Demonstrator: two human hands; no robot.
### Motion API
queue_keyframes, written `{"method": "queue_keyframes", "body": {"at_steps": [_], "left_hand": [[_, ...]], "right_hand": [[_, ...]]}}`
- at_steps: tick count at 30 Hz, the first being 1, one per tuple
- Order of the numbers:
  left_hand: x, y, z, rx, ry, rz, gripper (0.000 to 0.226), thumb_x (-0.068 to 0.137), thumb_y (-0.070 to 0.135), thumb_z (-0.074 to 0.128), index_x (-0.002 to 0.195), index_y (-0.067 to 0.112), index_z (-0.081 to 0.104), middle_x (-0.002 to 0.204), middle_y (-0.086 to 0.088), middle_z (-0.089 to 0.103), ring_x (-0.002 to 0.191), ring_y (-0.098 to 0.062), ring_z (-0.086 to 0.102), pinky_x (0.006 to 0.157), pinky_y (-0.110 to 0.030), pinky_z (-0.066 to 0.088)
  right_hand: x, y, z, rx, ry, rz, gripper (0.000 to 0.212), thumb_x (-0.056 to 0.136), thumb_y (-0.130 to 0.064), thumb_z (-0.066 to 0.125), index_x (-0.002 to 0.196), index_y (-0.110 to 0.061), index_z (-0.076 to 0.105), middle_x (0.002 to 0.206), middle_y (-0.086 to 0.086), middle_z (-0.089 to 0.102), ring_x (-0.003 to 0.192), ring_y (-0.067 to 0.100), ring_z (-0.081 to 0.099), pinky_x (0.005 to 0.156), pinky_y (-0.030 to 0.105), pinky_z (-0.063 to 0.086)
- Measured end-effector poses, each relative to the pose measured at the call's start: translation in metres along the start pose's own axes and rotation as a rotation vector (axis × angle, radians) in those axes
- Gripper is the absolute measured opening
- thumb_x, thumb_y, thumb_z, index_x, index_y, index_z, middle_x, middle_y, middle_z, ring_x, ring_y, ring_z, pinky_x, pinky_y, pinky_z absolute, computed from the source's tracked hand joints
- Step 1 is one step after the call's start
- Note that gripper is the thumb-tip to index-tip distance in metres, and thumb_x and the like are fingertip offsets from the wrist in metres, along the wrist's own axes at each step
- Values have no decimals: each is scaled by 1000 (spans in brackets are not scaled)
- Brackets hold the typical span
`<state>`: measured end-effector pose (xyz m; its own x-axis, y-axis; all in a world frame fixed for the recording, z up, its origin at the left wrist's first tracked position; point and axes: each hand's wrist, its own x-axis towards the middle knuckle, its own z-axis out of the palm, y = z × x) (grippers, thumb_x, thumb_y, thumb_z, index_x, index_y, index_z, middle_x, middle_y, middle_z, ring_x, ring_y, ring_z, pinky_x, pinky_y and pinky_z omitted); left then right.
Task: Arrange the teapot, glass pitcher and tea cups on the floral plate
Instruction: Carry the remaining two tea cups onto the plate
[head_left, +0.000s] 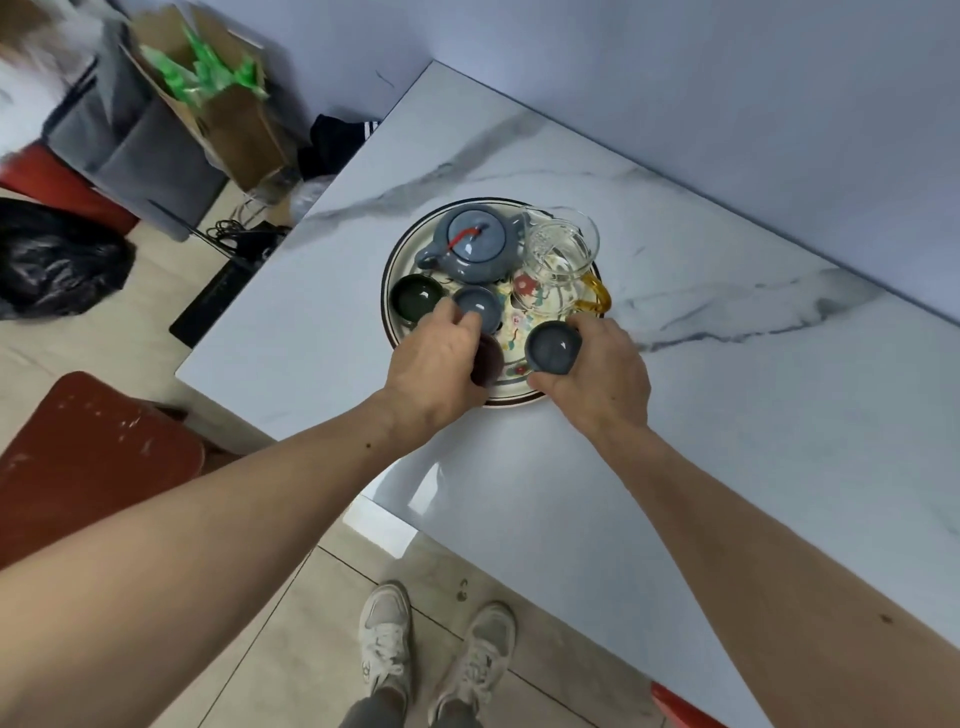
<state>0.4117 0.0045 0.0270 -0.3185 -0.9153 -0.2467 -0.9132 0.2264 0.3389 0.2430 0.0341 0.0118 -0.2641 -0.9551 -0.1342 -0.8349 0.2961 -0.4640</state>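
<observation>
The round floral plate (514, 332) with a dark rim lies on the marble table. At its back stand a grey-blue teapot (475, 247) with a red cord on the lid and a glass pitcher (561, 260) with an amber handle. A dark green cup (418, 299) sits at the plate's left. My left hand (441, 364) pinches the rim of a grey-blue cup (478, 306) next to it, and partly covers a dark maroon cup (488, 358). My right hand (597, 374) holds another grey-blue cup (553, 347) over the plate's front right.
The white marble table (675, 389) meets a pale wall at the back. Left of it are a red stool (88, 462), a black bag (57, 260), a grey box and a cardboard box (218, 104) with green plastic. My shoes (436, 654) stand on the tiled floor.
</observation>
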Motion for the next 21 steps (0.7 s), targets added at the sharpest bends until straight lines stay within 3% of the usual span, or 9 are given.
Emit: {"method": "queue_keyframes", "body": {"at_steps": [4, 15, 21], "left_hand": [[6, 3, 9, -27, 35, -20, 60, 65, 33, 81, 110, 7, 54, 111, -15, 53, 100, -32, 53, 76, -38, 49], [9, 5, 21, -42, 39, -51, 67, 59, 37, 86, 113, 10, 57, 116, -12, 48, 102, -31, 53, 79, -38, 51], [8, 4, 23, -87, 37, -65, 70, 54, 34, 90, 111, 14, 55, 111, -10, 51, 101, -29, 54, 73, -35, 47]], "right_hand": [[10, 1, 7, 9, -21, -21, 67, 55, -39, 88, 110, -15, 58, 107, 5, 63, 98, 26, 57, 79, 41, 52], [19, 6, 20, 15, -46, -45, 71, 55, -31, 90, 115, -13, 56, 114, 8, 57, 102, 29, 56, 86, 46, 50], [18, 8, 23, 52, -46, -49, 73, 57, -31, 89, 118, -12, 54, 117, 9, 56, 106, 29, 54, 90, 46, 48]]}}
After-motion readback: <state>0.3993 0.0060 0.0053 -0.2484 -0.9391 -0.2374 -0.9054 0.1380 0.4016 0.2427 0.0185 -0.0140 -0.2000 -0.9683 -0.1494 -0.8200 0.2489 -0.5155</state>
